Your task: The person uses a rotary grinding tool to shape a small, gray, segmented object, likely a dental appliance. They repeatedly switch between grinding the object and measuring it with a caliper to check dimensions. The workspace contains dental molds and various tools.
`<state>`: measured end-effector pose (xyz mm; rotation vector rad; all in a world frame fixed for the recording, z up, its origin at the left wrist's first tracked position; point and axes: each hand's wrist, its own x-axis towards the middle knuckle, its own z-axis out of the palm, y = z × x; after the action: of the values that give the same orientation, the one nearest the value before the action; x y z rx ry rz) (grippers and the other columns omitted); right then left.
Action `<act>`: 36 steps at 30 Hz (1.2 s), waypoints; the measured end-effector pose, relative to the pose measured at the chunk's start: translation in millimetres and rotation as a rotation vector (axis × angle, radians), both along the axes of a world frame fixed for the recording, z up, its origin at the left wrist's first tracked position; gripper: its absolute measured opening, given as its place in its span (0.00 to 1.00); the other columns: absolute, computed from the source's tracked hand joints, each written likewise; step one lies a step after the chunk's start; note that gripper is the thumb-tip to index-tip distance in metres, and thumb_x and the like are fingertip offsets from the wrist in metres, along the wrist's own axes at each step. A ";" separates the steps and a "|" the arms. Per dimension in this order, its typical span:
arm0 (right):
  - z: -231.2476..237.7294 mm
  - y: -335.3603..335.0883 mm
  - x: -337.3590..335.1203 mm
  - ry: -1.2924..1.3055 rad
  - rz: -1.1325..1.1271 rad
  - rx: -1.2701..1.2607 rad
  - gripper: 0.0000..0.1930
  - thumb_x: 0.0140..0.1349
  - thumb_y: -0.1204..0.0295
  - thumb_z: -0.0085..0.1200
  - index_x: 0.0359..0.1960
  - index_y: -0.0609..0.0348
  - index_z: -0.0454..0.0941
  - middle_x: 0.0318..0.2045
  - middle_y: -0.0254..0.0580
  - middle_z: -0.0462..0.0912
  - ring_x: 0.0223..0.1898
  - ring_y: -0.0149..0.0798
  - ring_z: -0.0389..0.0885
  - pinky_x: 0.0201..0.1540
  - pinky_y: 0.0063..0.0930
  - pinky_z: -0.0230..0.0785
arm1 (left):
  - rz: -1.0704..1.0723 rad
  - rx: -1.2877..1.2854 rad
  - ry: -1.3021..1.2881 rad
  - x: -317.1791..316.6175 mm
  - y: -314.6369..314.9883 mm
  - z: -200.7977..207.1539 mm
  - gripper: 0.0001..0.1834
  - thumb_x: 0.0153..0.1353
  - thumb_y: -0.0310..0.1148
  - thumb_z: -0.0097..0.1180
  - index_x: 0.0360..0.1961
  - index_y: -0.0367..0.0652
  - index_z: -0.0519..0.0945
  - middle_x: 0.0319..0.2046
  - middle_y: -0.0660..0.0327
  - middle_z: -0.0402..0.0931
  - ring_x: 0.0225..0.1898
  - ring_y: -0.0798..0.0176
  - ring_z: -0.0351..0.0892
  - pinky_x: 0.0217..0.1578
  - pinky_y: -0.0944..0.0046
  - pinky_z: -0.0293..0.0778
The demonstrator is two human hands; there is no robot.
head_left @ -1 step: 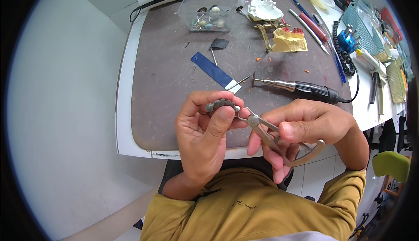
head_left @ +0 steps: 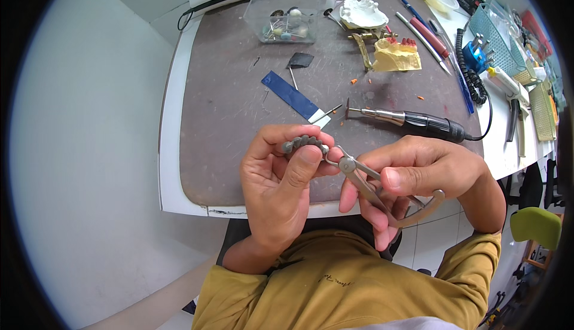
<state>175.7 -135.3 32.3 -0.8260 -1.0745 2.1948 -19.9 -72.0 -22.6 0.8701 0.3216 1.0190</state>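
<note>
Bench (head_left: pixel 239 121): brown mat, tools scattered.
Left hand (head_left: pixel 281 186): pinching grey dental bridge (head_left: pixel 305 143), arch lying crosswise.
Right hand (head_left: pixel 418 174): closed around caliper (head_left: pixel 365 183), tips meeting bridge's right end.

A dental lab bench: plaster tooth casts (head_left: pixel 363 12), rotary handpiece (head_left: pixel 412 122), bur box (head_left: pixel 286 22).

Your left hand (head_left: pixel 276 186), right hand (head_left: pixel 412 177): bare, no gloves. Your sleeves (head_left: pixel 478 258): mustard-yellow, pushed up forearms. Shirt chest (head_left: pixel 335 279): small dark script marking.
</note>
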 end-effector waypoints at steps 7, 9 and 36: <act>1.3 -0.7 1.6 -0.008 0.014 -0.015 0.26 0.71 0.57 0.37 0.53 0.75 0.67 0.31 0.45 0.76 0.35 0.42 0.85 0.32 0.22 0.75 | -0.012 0.001 -0.007 -0.8 -0.3 -0.1 0.12 0.62 0.25 0.55 0.47 0.36 0.75 0.38 0.55 0.77 0.38 0.63 0.80 0.38 0.65 0.81; 0.4 -1.1 1.5 -0.003 0.007 -0.015 0.27 0.71 0.57 0.37 0.53 0.75 0.67 0.31 0.44 0.76 0.34 0.42 0.85 0.32 0.22 0.75 | -0.017 0.000 -0.011 -0.9 -0.2 -0.7 0.12 0.62 0.25 0.55 0.47 0.36 0.75 0.38 0.55 0.77 0.38 0.63 0.80 0.38 0.65 0.81; 2.6 -2.7 -1.9 -0.005 -0.030 -0.053 0.27 0.71 0.57 0.38 0.53 0.76 0.68 0.30 0.41 0.78 0.33 0.37 0.85 0.32 0.19 0.74 | -0.066 -0.031 -0.059 0.1 1.2 -1.7 0.13 0.63 0.26 0.55 0.48 0.35 0.76 0.36 0.56 0.78 0.38 0.63 0.79 0.39 0.63 0.79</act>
<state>173.8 -137.9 34.9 -0.8654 -1.0040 2.2053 -19.8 -70.8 -24.3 0.8161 0.2563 0.9738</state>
